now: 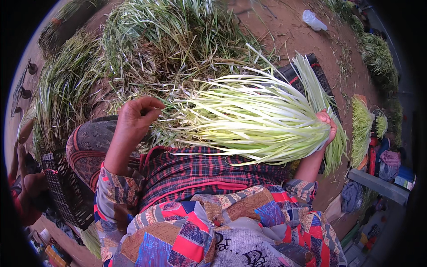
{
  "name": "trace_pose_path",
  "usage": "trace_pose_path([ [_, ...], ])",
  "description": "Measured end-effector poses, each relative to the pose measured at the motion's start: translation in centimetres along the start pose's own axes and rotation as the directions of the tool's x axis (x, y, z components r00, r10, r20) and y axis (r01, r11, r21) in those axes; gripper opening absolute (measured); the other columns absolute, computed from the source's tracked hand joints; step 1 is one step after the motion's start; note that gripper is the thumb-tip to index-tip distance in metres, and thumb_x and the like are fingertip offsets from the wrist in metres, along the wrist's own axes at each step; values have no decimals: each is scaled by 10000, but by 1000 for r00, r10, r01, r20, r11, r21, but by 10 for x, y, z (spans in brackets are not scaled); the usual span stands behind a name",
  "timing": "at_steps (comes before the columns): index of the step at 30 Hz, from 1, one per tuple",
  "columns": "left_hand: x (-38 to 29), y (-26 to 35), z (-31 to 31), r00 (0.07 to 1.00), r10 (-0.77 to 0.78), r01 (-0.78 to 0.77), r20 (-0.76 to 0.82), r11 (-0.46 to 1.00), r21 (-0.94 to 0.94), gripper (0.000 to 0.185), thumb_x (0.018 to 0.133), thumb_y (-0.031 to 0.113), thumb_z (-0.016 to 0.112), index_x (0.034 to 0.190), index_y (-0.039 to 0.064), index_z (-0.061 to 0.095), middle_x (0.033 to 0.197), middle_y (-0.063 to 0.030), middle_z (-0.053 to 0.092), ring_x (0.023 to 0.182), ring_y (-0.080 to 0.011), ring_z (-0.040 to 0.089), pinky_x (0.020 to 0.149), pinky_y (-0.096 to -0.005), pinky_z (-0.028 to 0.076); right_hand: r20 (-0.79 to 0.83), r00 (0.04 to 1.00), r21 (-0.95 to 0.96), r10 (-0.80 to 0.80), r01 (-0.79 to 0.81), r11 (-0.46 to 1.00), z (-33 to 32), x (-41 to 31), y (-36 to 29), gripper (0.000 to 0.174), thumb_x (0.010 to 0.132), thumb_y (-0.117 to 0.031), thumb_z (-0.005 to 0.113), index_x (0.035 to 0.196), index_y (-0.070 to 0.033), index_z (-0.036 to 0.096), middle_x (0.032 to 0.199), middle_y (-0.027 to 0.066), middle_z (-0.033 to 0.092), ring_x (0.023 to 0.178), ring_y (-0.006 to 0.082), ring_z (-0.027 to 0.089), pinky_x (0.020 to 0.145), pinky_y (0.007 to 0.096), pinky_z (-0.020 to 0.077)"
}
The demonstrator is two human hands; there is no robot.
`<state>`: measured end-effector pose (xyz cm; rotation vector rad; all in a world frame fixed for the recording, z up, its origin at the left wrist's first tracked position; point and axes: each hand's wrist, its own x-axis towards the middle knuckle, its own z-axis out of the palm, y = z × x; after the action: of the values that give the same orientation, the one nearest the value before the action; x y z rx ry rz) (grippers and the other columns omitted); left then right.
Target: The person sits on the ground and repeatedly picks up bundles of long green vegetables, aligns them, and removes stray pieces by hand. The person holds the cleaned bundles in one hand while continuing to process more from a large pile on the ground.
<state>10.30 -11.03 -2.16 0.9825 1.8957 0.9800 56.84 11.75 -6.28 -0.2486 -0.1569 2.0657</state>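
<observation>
A large sheaf of pale yellow-green leaves point(253, 116), which look like blanched chives, lies across my lap, fanned out to the left. My right hand point(327, 125) grips its gathered end. The fingers of my left hand point(138, 113) are curled, thumb close to the forefinger, above my knee and left of the loose leaf tips; I see nothing held in them. Beyond my right hand, another pale bunch point(308, 78) rests on a black plastic crate point(320, 71). Checked cloth point(213, 170) covers my lap under the sheaf.
A big heap of green leafy stalks point(173, 33) with brown trimmings stands ahead, and more stalks point(66, 90) lie left. Another black crate point(66, 190) is beside my left knee, near another person's arm point(21, 167). A white plastic bag point(313, 20) lies on the earth floor point(290, 36).
</observation>
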Motion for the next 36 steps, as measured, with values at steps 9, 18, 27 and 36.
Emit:
trace_pose_path([
  [9,-45,62,62,845,503,-531,183,747,399,166,743,182,715,791,58,616,756,-114,591,731,-328,597,609,-413,485,-16,1000,-26,-22,21,999,4,1,8,328,760,-97,510,1042,68,545,763,23,542,765,176,513,772,319,444],
  [18,-15,45,44,999,22,-28,-29,975,-218,102,865,93,635,853,-7,648,627,-3,567,581,-73,516,527,-232,403,-12,998,-19,-63,63,998,7,-1,11,317,738,-136,524,993,49,562,742,19,544,748,182,516,752,335,452],
  [27,-44,70,73,782,497,-538,376,843,4,200,799,-13,625,993,31,646,837,-149,631,786,-311,629,701,-336,489,-27,996,-41,-80,79,996,9,3,14,142,732,-141,524,771,-4,524,699,28,517,730,181,503,726,326,445],
  [36,50,113,86,723,691,-677,11,705,209,393,806,-33,602,1174,105,596,786,-114,653,682,-198,645,623,-295,504,141,923,-139,-357,376,916,94,26,4,175,672,-133,552,787,-7,511,755,73,521,821,233,514,807,384,440],
])
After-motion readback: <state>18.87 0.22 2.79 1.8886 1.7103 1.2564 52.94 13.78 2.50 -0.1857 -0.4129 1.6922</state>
